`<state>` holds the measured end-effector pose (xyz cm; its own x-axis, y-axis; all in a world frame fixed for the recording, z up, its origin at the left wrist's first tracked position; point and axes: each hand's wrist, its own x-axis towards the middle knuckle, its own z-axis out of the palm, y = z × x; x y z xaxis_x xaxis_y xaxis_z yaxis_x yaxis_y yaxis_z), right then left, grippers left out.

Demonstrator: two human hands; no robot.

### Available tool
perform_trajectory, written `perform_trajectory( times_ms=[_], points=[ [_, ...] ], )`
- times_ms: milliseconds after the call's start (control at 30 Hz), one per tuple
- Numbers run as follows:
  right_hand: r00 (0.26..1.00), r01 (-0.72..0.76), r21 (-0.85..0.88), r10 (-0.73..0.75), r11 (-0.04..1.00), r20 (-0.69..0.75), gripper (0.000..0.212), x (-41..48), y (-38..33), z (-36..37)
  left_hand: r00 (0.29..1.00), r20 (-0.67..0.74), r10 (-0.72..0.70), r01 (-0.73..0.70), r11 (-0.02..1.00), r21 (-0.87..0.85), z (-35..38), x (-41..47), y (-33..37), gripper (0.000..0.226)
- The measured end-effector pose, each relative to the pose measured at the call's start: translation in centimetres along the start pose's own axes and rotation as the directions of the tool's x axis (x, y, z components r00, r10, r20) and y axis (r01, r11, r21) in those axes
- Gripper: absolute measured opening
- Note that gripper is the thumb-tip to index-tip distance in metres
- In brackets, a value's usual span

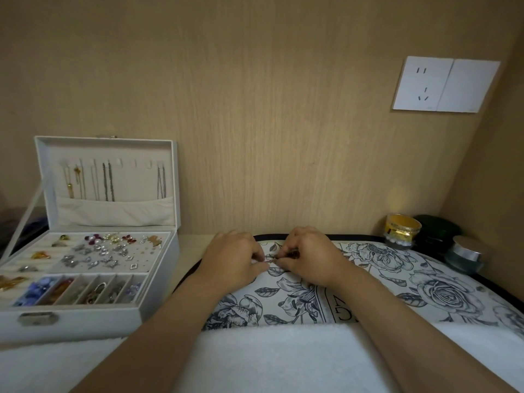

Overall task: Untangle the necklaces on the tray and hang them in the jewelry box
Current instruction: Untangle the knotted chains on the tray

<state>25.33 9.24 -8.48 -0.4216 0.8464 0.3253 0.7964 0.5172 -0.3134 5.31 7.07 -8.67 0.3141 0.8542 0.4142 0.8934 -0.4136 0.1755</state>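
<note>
So both hands are down on the floral tray (425, 282), and the necklace (272, 260) is bunched right between my fingertips, toward the tray's far edge. Only a tiny glint of metal shows. The rest is hidden under my fingers, so I can't tell how bad the knot is or how many strands are in it.

My guess on handling: it's a thin chain, weighs basically nothing, totally limp and a bit slippery. Yanking would probably just tighten the knot or snap a link. I'd take hold close on either side of the tangle, nails more than pads, and tease loops loose instead of pulling the ends.

Pose-wise, my left hand (235, 256) and right hand (306, 255) are both palm down, knuckles up, almost touching. Thumb and first fingers on each are curled in, pinching that little bit of chain. My forearms come in from the near side and angle toward each other.

The jewelry box (136, 154) sits open off to my left, well apart from the tray. A few chains (109, 181) hang inside its lid.
</note>
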Motion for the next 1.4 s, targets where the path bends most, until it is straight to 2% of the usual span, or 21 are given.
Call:
perform_trajectory(
  times_ms=[167, 233, 300, 333, 400, 467, 533, 633, 700, 733, 800, 933, 1067, 1133, 1200, 1267, 1400],
  points=[
    [1.000, 0.000, -0.022, 0.000, 1.000, -0.007, 0.008, 0.1, 0.1, 0.1, 0.998, 0.026, 0.056, -0.058, 0.996, 0.074, 0.1, 0.2, 0.3, 0.015],
    [1.000, -0.003, -0.014, 0.003, 1.000, 0.000, 0.008, 0.0, 0.2, 0.0, 0.999, 0.010, -0.054, 0.054, 0.988, -0.142, 0.3, 0.0, 0.5, 0.014],
    [1.000, -0.019, 0.000, 0.019, 1.000, 0.012, 0.008, 0.0, 0.2, 0.0, 0.979, 0.057, -0.194, 0.200, 0.877, -0.436, 0.2, 0.0, 0.5, 0.015],
    [0.999, -0.038, 0.030, 0.037, 0.999, 0.022, 0.007, -0.1, 0.3, -0.1, 0.969, 0.063, -0.239, 0.236, 0.820, -0.521, 0.2, 0.1, 0.5, 0.016],
    [0.994, -0.101, 0.138, 0.095, 0.985, 0.052, 0.005, -0.2, 0.3, -0.3, 0.944, 0.041, -0.326, 0.279, 0.730, -0.625, 0.1, 0.2, 0.7, 0.017],
    [0.988, -0.153, 0.211, 0.142, 0.965, 0.065, 0.006, -0.3, 0.4, -0.5, 0.925, -0.034, -0.378, 0.266, 0.711, -0.651, -0.3, 0.3, 0.8, 0.016],
    [0.986, -0.164, 0.219, 0.154, 0.962, 0.059, 0.006, -0.4, 0.5, -0.5, 0.921, -0.111, -0.373, 0.253, 0.790, -0.558, -0.8, 0.4, 0.5, 0.015],
    [0.987, -0.159, 0.152, 0.154, 0.975, 0.041, 0.004, -0.3, 0.6, -0.4, 0.948, -0.197, -0.250, 0.196, 0.946, -0.258, -1.9, 0.2, -0.4, 0.014],
    [0.987, -0.161, 0.138, 0.157, 0.977, 0.035, 0.003, -0.3, 0.6, -0.4, 0.972, -0.182, -0.148, 0.138, 0.988, -0.065, -2.1, 0.2, -1.3, 0.018],
    [0.986, -0.165, 0.146, 0.161, 0.975, 0.042, 0.004, -0.3, 0.5, -0.5, 0.978, -0.162, -0.134, 0.131, 0.991, -0.025, -2.0, 0.3, -1.7, 0.021],
    [0.983, -0.177, 0.185, 0.167, 0.967, 0.071, 0.005, -0.5, 0.4, -0.7, 0.967, -0.175, -0.186, 0.173, 0.981, -0.084, -1.6, 0.3, -1.9, 0.022],
    [0.982, -0.185, 0.198, 0.174, 0.962, 0.071, 0.008, -0.4, 0.2, -0.7, 0.874, -0.197, -0.444, 0.317, 0.829, -0.460, -1.8, 0.3, -1.0, 0.028],
    [0.980, -0.195, 0.154, 0.186, 0.969, 0.072, 0.010, -0.1, 0.8, -0.8, 0.877, -0.106, -0.469, 0.373, 0.802, -0.467, -2.2, 0.4, -1.0, 0.033],
    [0.978, -0.202, 0.206, 0.185, 0.957, 0.099, 0.016, 0.0, 1.3, -0.9, 0.891, -0.010, -0.454, 0.420, 0.834, -0.358, -2.4, 0.4, -1.3, 0.033],
    [0.976, -0.210, 0.270, 0.185, 0.940, 0.114, 0.020, 0.1, 1.8, -1.2, 0.903, 0.074, -0.423, 0.429, 0.895, -0.122, -2.6, 0.3, -1.5, 0.034],
    [0.974, -0.219, 0.275, 0.194, 0.936, 0.116, 0.021, 0.1, 2.1, -1.4, 0.901, 0.128, -0.415, 0.407, 0.909, 0.088, -2.6, 0.2, -1.6, 0.036],
    [0.967, -0.253, 0.269, 0.236, 0.929, 0.095, 0.015, 0.1, 2.1, -1.3, 0.890, 0.199, -0.409, 0.350, 0.896, 0.274, -2.7, 0.3, -1.8, 0.030]
  ],
)
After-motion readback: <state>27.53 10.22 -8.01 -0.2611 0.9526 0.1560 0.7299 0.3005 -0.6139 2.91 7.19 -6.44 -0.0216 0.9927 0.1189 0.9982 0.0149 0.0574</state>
